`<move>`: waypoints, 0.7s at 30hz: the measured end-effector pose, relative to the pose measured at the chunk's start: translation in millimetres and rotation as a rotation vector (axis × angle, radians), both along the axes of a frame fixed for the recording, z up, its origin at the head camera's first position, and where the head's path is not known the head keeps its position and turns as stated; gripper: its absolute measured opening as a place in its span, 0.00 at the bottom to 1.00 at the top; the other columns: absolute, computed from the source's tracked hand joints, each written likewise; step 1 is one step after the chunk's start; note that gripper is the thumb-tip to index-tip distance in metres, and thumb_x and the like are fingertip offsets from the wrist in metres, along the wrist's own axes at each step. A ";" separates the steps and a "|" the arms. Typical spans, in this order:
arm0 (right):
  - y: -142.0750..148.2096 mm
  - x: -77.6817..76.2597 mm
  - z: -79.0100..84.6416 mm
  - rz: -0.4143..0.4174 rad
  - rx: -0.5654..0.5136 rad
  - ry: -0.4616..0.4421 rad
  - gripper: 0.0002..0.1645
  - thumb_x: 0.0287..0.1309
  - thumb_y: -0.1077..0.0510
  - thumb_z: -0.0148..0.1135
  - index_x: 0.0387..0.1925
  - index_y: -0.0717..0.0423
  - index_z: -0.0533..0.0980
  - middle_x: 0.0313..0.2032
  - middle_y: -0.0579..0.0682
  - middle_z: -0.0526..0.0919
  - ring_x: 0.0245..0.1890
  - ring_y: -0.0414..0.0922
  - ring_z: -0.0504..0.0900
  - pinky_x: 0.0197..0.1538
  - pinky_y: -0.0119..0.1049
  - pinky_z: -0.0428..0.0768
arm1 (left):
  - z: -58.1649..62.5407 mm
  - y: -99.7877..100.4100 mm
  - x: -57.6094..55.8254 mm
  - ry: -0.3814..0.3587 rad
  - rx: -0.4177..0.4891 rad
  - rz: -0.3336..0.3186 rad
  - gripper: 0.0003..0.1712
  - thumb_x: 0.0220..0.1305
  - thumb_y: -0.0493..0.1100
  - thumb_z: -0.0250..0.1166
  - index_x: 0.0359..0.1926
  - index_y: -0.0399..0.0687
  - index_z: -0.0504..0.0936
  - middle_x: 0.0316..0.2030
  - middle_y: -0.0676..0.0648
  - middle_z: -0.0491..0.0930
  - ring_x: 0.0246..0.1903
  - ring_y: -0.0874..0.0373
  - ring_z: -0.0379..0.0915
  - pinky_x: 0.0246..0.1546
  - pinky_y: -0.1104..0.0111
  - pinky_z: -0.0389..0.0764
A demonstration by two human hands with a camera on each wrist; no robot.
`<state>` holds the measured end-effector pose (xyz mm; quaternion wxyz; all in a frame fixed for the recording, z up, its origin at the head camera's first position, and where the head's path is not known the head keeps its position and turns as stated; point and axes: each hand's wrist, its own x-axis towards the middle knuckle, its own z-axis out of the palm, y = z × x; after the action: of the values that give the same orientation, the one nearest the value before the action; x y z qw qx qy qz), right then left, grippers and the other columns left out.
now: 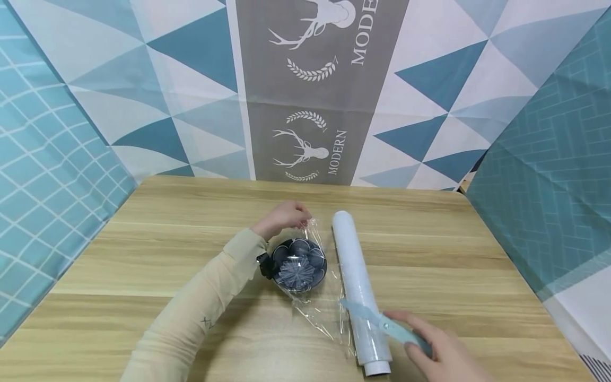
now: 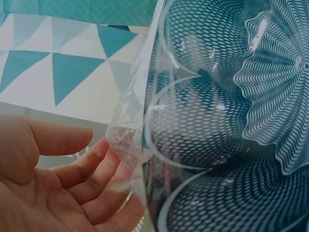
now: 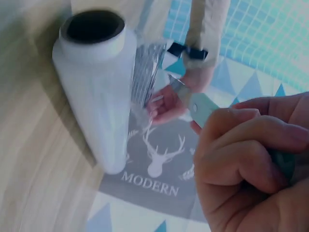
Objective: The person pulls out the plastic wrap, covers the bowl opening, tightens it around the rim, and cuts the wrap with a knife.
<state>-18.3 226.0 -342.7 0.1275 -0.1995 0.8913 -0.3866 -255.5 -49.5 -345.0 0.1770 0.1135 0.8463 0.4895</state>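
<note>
A dark blue bowl (image 1: 281, 257) with a petal pattern sits mid-table under clear plastic wrap (image 1: 317, 315), which stretches right toward the roll of plastic wrap (image 1: 354, 270). My left hand (image 1: 288, 214) is at the bowl's far side. In the left wrist view its fingers (image 2: 99, 186) rest against the gathered edge of the wrap, thumb standing apart. My right hand (image 1: 441, 350) grips a folding knife (image 1: 404, 334) by its pale blue handle. Its blade (image 1: 360, 309) overlaps the roll's near part in the head view, pointing left to the loose wrap.
The wooden table (image 1: 191, 212) ends at a patterned cloth (image 1: 305, 95) hanging behind it. Blue tile-print cloth (image 1: 47, 143) flanks the left side, with more cloth (image 1: 558, 175) on the right. A dark wrist camera (image 1: 265, 265) on the left wrist sits close against the bowl's rim.
</note>
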 end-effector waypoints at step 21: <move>10.0 -72.5 -24.1 -0.426 -0.117 -0.160 0.21 0.58 0.48 0.45 0.39 0.65 0.63 0.16 0.49 0.67 0.10 0.36 0.58 0.12 0.29 0.60 | 8.6 -6.3 7.8 0.303 -0.131 -0.011 0.09 0.56 0.43 0.55 0.33 0.43 0.77 0.32 0.48 0.76 0.34 0.57 0.70 0.38 0.65 0.70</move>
<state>-90.9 236.1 -366.8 0.1017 0.0173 0.8763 -0.4705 -247.7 -55.9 -336.4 0.0571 0.1789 0.8927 0.4098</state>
